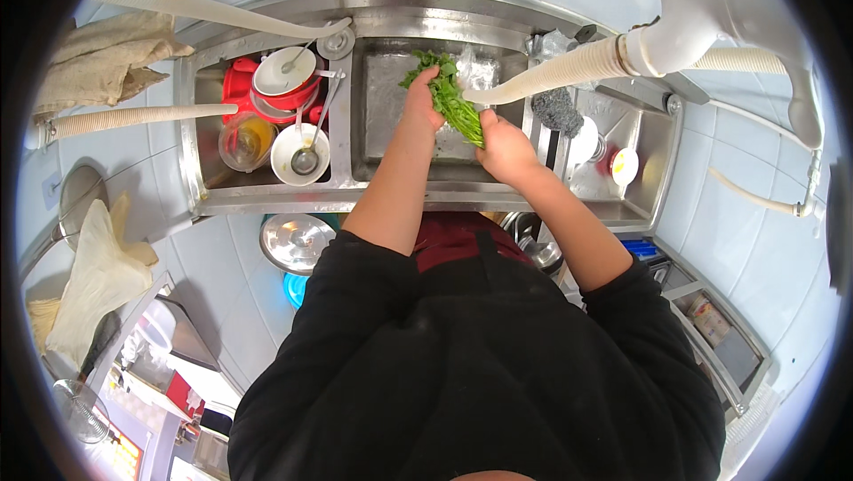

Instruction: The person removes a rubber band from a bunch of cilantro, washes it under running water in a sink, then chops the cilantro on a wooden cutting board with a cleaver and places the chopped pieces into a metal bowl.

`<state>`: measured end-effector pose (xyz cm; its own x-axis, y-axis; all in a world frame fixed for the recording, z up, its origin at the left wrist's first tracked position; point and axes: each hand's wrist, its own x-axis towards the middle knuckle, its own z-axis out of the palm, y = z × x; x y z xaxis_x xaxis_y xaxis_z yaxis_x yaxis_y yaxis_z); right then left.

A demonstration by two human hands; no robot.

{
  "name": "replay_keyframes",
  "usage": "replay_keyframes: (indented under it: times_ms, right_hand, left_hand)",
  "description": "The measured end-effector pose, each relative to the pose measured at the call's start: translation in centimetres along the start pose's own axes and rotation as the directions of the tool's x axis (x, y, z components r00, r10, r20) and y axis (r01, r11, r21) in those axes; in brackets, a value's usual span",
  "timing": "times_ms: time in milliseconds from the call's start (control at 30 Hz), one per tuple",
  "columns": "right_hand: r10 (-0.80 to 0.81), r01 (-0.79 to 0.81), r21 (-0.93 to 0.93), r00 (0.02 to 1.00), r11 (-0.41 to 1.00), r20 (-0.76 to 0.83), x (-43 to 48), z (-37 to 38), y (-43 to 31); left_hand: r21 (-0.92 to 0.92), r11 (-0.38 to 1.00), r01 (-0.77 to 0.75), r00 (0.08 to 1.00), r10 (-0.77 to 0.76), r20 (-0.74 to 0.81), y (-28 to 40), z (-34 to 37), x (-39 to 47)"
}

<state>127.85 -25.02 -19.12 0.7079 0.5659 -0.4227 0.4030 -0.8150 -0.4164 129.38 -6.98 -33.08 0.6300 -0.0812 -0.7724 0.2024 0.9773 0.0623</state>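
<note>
A bunch of leafy green herbs (456, 100) is stretched between my two hands over the middle basin (386, 81) of a stainless steel sink. My left hand (422, 98) grips the leafy upper part. Lower down, the stems end in my right hand (504, 149), which is closed around them. The mouth of a ribbed cream hose (546, 78) hangs right beside the bunch, and water splashes near its end. Water covers the bottom of the basin. Some of my fingers are hidden behind the herbs.
The left basin holds a white bowl (283, 171) with a ladle (305, 160), red pots (243, 81) and a clear plastic container (233, 148). A dark steel-wool scourer (558, 111) lies on the divider to the right. Another ribbed hose (146, 116) reaches over the left basin.
</note>
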Motion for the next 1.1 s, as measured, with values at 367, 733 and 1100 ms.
replay_keyframes:
  times_ms: [367, 733, 1100]
  right_hand:
    - [-0.010, -0.370, 0.775, 0.900, 0.513, 0.436, 7.9, -0.9, 1.5]
    - [-0.344, -0.547, 0.834, 0.798, -0.069, 0.495, 11.3, 1.9, 3.3]
    - [-0.452, -0.621, 0.725, 0.761, -0.298, 0.466, 8.8, 0.4, 6.0]
  left_hand:
    - [0.142, 0.921, -0.364, 0.909, 0.384, -0.160, 6.8, 5.4, -2.9]
    - [0.260, 0.863, -0.434, 0.823, 0.497, -0.276, 8.7, 7.1, -2.1]
    - [0.291, 0.943, -0.164, 0.986, 0.144, 0.088, 6.6, 5.8, -3.9]
